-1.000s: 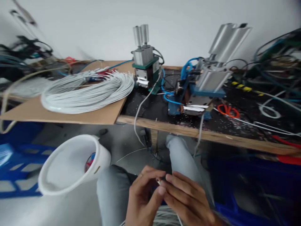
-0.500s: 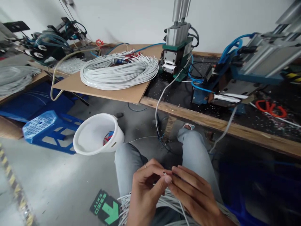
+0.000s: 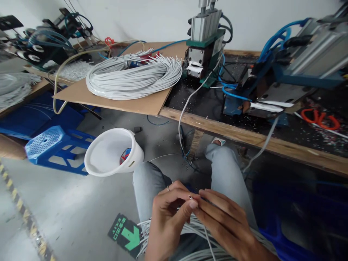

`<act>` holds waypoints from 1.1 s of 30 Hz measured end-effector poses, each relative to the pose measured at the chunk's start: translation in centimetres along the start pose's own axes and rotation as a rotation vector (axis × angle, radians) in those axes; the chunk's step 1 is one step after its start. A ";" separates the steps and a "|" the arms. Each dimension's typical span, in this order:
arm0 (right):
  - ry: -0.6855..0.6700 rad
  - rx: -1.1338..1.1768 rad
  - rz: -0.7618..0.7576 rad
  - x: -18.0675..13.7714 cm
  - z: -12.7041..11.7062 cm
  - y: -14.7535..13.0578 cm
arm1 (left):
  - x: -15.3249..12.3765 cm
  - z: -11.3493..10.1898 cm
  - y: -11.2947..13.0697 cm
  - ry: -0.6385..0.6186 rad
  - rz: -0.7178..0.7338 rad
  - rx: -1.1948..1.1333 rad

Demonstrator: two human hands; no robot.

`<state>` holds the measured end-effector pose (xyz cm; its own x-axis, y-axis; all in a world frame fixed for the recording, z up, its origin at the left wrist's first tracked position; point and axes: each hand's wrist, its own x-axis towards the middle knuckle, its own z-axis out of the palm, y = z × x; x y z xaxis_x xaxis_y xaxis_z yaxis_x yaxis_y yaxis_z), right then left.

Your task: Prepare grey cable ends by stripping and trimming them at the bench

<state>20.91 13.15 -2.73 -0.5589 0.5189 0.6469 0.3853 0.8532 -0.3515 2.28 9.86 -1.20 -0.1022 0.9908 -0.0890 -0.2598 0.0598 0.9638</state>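
Above my lap, my left hand (image 3: 170,217) pinches the tip of a thin grey cable (image 3: 208,241) between thumb and forefinger. A small dark and white end (image 3: 190,198) pokes out at the fingertips. My right hand (image 3: 227,221) is pressed against the left fingertips, its fingers together over the same cable, which trails down beneath the palm. How the right fingers grip it is partly hidden. Under both hands, a bundle of grey cables (image 3: 144,232) lies across my thighs, many of its ends to the left of my left wrist.
A large cable coil (image 3: 130,81) rests on cardboard (image 3: 152,106) on the bench. Two pneumatic machines (image 3: 204,47) (image 3: 293,79) stand right of it, with orange-handled scissors (image 3: 320,119) nearby. On the floor are a white bucket (image 3: 95,165), a blue stool (image 3: 46,141) and an exit sign (image 3: 126,235).
My view has shifted slightly, so the bench and its coil sit higher in the picture. Both hands stay nearly in place at the cable end; the hanging cable has moved a little left.
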 end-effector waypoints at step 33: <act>-0.724 0.530 0.311 -5.6 5.0 3.2 | -21.0 -10.5 -8.1 0.189 -0.533 0.760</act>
<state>21.58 13.21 -10.90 -0.8753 0.4818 -0.0415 0.3094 0.4921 -0.8137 -3.57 -12.74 -9.83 -0.3214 0.7781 -0.5396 0.3716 0.6278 0.6839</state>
